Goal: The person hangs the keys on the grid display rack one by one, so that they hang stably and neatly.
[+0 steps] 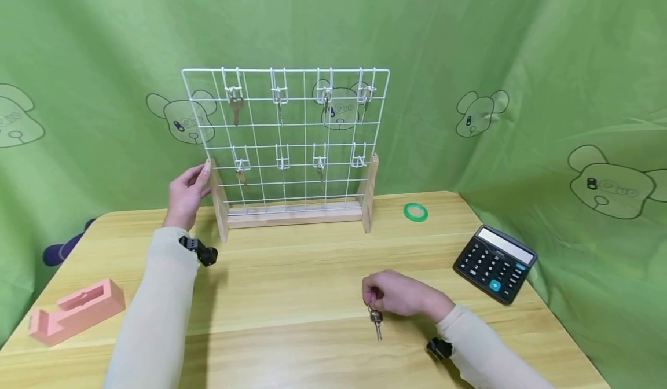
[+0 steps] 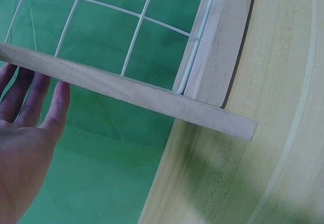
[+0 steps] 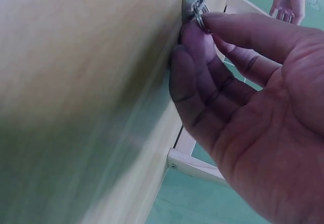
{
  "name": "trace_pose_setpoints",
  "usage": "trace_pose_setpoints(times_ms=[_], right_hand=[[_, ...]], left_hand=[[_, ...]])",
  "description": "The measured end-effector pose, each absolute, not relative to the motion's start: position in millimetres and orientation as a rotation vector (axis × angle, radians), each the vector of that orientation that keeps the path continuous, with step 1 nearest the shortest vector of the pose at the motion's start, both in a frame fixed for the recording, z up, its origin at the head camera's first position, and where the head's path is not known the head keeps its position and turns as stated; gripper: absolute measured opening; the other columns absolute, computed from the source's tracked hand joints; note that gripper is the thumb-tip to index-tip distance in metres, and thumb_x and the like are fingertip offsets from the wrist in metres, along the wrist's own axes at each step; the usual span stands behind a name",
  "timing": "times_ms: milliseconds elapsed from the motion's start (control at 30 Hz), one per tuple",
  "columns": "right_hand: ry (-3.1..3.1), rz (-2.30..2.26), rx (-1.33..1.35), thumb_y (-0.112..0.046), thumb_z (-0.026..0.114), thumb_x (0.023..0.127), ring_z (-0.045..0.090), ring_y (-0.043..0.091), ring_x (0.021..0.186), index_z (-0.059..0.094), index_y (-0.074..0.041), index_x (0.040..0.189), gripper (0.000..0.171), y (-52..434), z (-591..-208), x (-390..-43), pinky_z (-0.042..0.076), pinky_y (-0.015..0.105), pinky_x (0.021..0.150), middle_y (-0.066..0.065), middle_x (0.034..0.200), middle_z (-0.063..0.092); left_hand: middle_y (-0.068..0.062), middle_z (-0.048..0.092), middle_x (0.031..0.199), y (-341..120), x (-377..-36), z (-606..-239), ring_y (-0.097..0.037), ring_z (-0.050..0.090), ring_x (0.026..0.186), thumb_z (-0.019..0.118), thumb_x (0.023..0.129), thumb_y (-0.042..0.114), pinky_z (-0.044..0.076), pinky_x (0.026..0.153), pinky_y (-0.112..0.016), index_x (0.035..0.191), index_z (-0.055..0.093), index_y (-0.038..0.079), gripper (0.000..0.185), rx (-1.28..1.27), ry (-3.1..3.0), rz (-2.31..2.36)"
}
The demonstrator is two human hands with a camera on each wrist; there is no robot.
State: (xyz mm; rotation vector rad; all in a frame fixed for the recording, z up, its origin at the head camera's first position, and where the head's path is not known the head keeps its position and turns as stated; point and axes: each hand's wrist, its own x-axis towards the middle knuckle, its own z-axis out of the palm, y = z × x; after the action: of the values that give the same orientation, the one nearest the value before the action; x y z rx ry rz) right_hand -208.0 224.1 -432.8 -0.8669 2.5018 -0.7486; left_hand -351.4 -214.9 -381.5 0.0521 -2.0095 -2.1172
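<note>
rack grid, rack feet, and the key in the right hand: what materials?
Grid: looks like white-coated metal wire, thin rods crossing at joints. Feet and base: pale unfinished-looking wood, with grain visible in the left wrist view. Key, pinched by the right hand: probably metal, with a silvery sheen and a ring.

Rack behind, calculator right

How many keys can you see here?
7, though thin ones may be missed: four hang on the wire rack's top hooks, two on lower hooks, one in the right hand.
</note>
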Motion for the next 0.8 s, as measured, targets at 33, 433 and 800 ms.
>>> trace_pose_setpoints(times_ms=[33, 433, 800], right_hand=[[2.498, -0.757, -0.869, 0.005, 0.066, 0.087, 0.053, 0.006, 0.07, 0.062, -0.015, 0.084, 0.021, 224.4, -432.5, -207.7, 0.053, 0.024, 0.063, -0.008, 0.076, 0.058], [2.542, -0.785, -0.899, 0.003, 0.066, 0.089, 0.057, 0.006, 0.074, 0.067, -0.016, 0.086, 0.018, 229.6, -429.0, -208.6, 0.055, 0.025, 0.067, -0.009, 0.081, 0.062], [2.681, -0.752, -1.008, -0.004, 0.069, 0.09, 0.06, 0.006, 0.087, 0.072, -0.016, 0.093, 0.013, 232.8, -413.9, -210.9, 0.056, 0.029, 0.079, -0.01, 0.092, 0.065]], left_hand=[[-0.02, 0.046, 0.144, -215.2, -351.4, -381.7, -0.028, 0.049, 0.126, 0.062, 0.097, 0.032, 0.048, 0.102, -0.031, 0.142, 0.048, 0.003, 0.056, 0.052, -2.016, -2.112], [-0.02, 0.047, 0.143, -214.7, -351.2, -381.3, -0.027, 0.05, 0.125, 0.062, 0.096, 0.033, 0.049, 0.101, -0.03, 0.141, 0.049, 0.003, 0.056, 0.072, -2.021, -2.11], [-0.021, 0.047, 0.143, -213.3, -349.9, -380.3, -0.026, 0.05, 0.124, 0.063, 0.096, 0.032, 0.047, 0.104, -0.033, 0.141, 0.049, 0.001, 0.056, 0.07, -1.999, -2.132]])
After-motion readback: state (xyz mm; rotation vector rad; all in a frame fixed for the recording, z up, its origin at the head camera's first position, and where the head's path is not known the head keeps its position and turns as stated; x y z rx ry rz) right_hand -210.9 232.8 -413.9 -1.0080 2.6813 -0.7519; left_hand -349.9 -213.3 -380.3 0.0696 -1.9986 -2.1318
